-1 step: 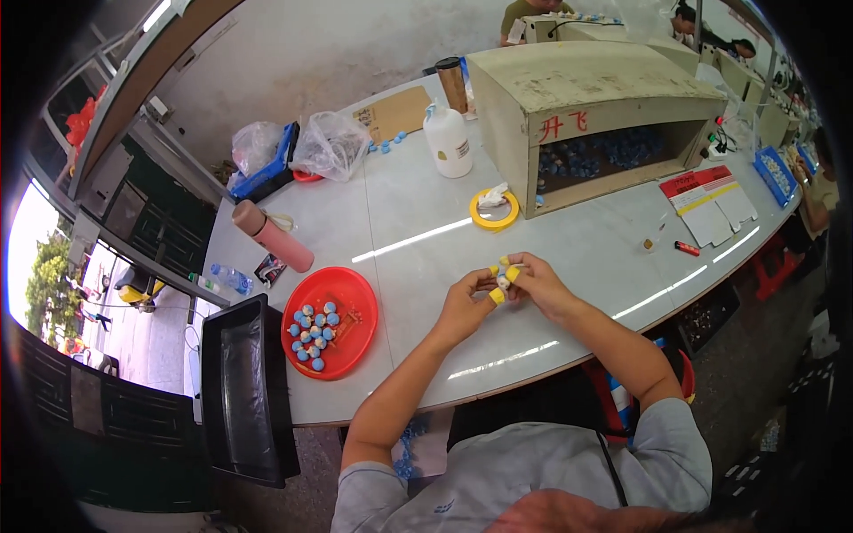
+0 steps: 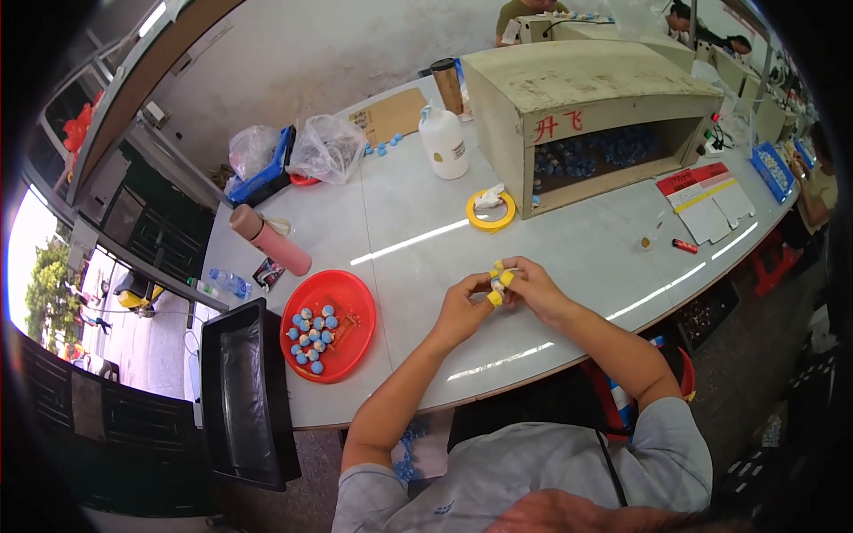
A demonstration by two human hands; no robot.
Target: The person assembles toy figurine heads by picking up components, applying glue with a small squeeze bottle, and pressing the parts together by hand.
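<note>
Above the table, my left hand (image 2: 464,311) and my right hand (image 2: 537,291) meet, both closed in a pinch. Between their fingertips is a small pale piece (image 2: 497,285), mostly covered by the fingers; its kind is too small to make out. Yellow wraps cover several thumb and finger ends. To the left of my hands lies a round red plate (image 2: 359,342) holding several small blue-and-white balls (image 2: 315,336) and some brownish scraps.
A black bin (image 2: 278,417) stands at the table's left edge, near a pink flask (image 2: 277,249). Beyond my hands are yellow tape (image 2: 477,223), a white bottle (image 2: 443,147) and an open-fronted box (image 2: 586,75) with blue pieces inside. Cards (image 2: 706,204) and a red lighter (image 2: 684,246) lie right.
My fingertips have shifted slightly around the small piece, the right fingers drawing a little closer to the left ones. The whole view has moved slightly.
</note>
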